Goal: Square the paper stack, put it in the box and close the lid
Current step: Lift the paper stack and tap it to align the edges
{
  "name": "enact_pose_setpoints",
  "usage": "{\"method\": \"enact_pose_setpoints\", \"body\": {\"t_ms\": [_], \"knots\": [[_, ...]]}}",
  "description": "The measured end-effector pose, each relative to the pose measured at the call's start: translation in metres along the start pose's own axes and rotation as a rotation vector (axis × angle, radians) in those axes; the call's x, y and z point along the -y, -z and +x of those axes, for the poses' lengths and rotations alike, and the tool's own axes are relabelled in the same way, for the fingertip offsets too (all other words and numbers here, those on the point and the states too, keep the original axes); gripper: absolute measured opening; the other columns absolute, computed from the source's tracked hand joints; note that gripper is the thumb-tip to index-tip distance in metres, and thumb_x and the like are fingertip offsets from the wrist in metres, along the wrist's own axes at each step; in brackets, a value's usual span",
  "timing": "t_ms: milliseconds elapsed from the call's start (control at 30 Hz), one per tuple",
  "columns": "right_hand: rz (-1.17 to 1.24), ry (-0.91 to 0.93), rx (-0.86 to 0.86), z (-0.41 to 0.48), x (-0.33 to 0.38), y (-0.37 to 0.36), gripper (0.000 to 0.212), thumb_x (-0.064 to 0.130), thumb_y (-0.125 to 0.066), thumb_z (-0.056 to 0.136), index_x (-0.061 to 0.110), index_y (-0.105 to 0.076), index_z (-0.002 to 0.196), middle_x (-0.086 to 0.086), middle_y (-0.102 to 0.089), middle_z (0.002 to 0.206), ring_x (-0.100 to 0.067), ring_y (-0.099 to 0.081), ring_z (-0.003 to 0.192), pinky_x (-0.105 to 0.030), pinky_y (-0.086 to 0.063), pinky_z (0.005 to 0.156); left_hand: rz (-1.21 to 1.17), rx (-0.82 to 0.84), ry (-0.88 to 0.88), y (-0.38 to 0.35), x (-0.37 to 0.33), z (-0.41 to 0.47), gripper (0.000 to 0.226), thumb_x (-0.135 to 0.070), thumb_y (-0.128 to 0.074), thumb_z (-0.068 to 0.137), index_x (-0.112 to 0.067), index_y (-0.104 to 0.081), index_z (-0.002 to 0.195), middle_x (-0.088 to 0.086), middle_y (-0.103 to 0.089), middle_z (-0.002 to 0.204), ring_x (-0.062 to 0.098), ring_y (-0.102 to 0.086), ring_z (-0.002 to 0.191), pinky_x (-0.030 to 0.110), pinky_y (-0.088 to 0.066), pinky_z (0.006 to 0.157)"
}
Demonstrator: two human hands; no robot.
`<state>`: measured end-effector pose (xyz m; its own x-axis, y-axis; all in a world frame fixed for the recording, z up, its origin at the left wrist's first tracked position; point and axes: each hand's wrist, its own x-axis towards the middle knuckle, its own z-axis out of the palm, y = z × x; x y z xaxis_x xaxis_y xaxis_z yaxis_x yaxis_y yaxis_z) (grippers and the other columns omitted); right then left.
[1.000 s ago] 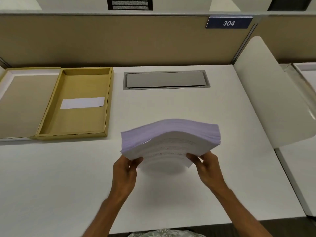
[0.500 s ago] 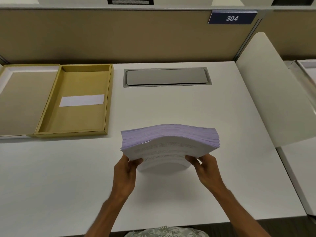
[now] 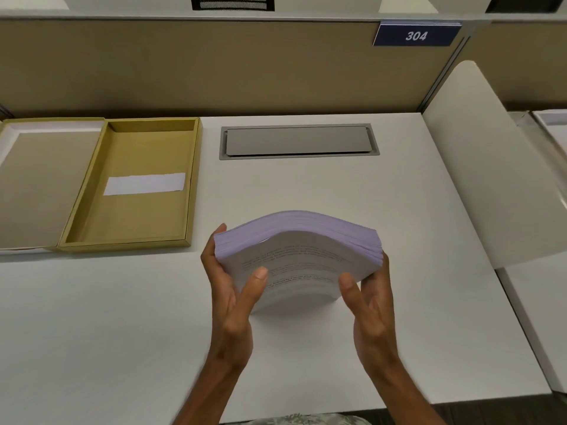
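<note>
Lilac-edged paper stack (image 3: 299, 256) stands on the bench (image 3: 122, 317), clamped between my fingers (image 3: 256, 285).
Squaring step: left hand (image 3: 228, 302) and right hand (image 3: 372, 305) press both sides; next, carry it to the open box (image 3: 135, 216) beyond my left fingers.

A single head-worn wide-angle view looks forward and steeply down from close above the white desk (image 3: 306, 185) (its straight edges bow outward), facing the tan partition (image 3: 184, 65).

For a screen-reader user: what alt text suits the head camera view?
Both hands, left hand and right hand, hold a bowed paper stack upright on a white desk. An open yellow box lies far left.
</note>
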<state>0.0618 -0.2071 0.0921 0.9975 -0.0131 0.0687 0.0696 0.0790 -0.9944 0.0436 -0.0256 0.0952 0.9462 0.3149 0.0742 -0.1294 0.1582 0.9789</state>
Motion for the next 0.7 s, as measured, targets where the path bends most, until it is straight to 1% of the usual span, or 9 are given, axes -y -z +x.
{"method": "enact_pose_setpoints", "body": {"t_ms": [100, 167, 200, 267, 367, 467, 567, 633, 700], "knots": [[0.020, -0.003, -0.054, 0.004, 0.005, -0.003, 0.078, 0.050, -0.067, 0.087, 0.017, -0.034, 0.150, -0.010, -0.053, 0.139, -0.031, -0.050, 0.130, -0.057, -0.040, 0.109, -0.022, -0.051, -0.009, -0.004, 0.000, 0.005, 0.063, -0.034, -0.059, 0.086, -0.029, -0.035, 0.144, -0.004, -0.049, 0.137, 0.015, -0.050, 0.126, 0.026, -0.046, 0.099], [0.018, -0.001, -0.075, 0.007, 0.007, -0.005, 0.079, 0.054, -0.067, 0.086, 0.018, -0.035, 0.149, -0.010, -0.054, 0.138, -0.030, -0.051, 0.129, -0.055, -0.041, 0.109, -0.029, -0.087, -0.023, -0.007, 0.000, 0.008, 0.047, -0.035, -0.056, 0.088, -0.029, -0.043, 0.133, -0.009, -0.054, 0.125, 0.009, -0.054, 0.114, 0.021, -0.048, 0.091], [0.015, 0.002, -0.084, 0.008, 0.008, -0.006, 0.079, 0.054, -0.067, 0.087, 0.018, -0.035, 0.149, -0.010, -0.054, 0.138, -0.029, -0.051, 0.129, -0.053, -0.041, 0.109, -0.037, -0.105, -0.021, -0.008, 0.000, 0.010, 0.039, -0.036, -0.055, 0.088, -0.032, -0.046, 0.126, -0.011, -0.056, 0.118, 0.007, -0.055, 0.108, 0.019, -0.049, 0.087], [0.015, 0.003, -0.085, 0.010, 0.006, -0.006, 0.077, 0.050, -0.066, 0.088, 0.018, -0.033, 0.151, -0.009, -0.053, 0.140, -0.027, -0.051, 0.130, -0.048, -0.043, 0.109, -0.044, -0.159, -0.004, -0.012, -0.002, 0.011, 0.031, -0.042, -0.054, 0.088, -0.036, -0.049, 0.118, -0.014, -0.058, 0.108, 0.005, -0.056, 0.100, 0.019, -0.050, 0.081], [0.022, 0.003, -0.088, 0.010, 0.005, -0.007, 0.072, 0.042, -0.062, 0.091, 0.020, -0.031, 0.153, -0.009, -0.050, 0.145, -0.028, -0.047, 0.135, -0.043, -0.044, 0.110, -0.062, -0.272, 0.030, -0.019, -0.005, 0.016, 0.024, -0.053, -0.054, 0.087, -0.045, -0.055, 0.109, -0.018, -0.060, 0.103, 0.004, -0.057, 0.095, 0.020, -0.050, 0.078], [0.046, 0.007, -0.084, 0.013, 0.005, -0.006, 0.071, 0.044, -0.062, 0.091, 0.023, -0.033, 0.153, -0.006, -0.049, 0.147, -0.026, -0.046, 0.137, -0.031, -0.044, 0.109, -0.026, -0.370, 0.033, -0.025, -0.006, 0.021, 0.025, -0.053, -0.055, 0.085, -0.035, -0.057, 0.103, -0.022, -0.060, 0.095, 0.002, -0.055, 0.089, 0.016, -0.046, 0.077], [0.031, 0.009, -0.110, 0.019, 0.006, -0.002, 0.071, 0.050, -0.064, 0.089, 0.025, -0.038, 0.150, 0.000, -0.051, 0.147, -0.022, -0.047, 0.137, -0.032, -0.045, 0.108, 0.001, -0.383, 0.047, -0.026, -0.006, 0.025, 0.018, -0.050, -0.057, 0.084, -0.036, -0.059, 0.094, -0.022, -0.058, 0.084, 0.002, -0.053, 0.080, 0.013, -0.044, 0.068], [0.030, 0.002, -0.127, 0.024, 0.009, 0.000, 0.066, 0.050, -0.065, 0.088, 0.027, -0.043, 0.146, 0.004, -0.052, 0.146, -0.014, -0.050, 0.135, -0.025, -0.048, 0.102, 0.013, -0.384, 0.055, -0.025, -0.007, 0.027, 0.013, -0.050, -0.057, 0.083, -0.039, -0.060, 0.089, -0.023, -0.057, 0.080, 0.000, -0.052, 0.077, 0.012, -0.043, 0.065], [0.029, -0.003, -0.142, 0.028, 0.011, -0.001, 0.057, 0.044, -0.062, 0.087, 0.024, -0.050, 0.139, 0.003, -0.058, 0.139, -0.009, -0.057, 0.125, -0.016, -0.051, 0.091, 0.015, -0.390, 0.056, -0.025, -0.008, 0.028, 0.014, -0.048, -0.057, 0.082, -0.037, -0.059, 0.090, -0.024, -0.058, 0.079, -0.002, -0.052, 0.076, 0.010, -0.043, 0.065]]}}
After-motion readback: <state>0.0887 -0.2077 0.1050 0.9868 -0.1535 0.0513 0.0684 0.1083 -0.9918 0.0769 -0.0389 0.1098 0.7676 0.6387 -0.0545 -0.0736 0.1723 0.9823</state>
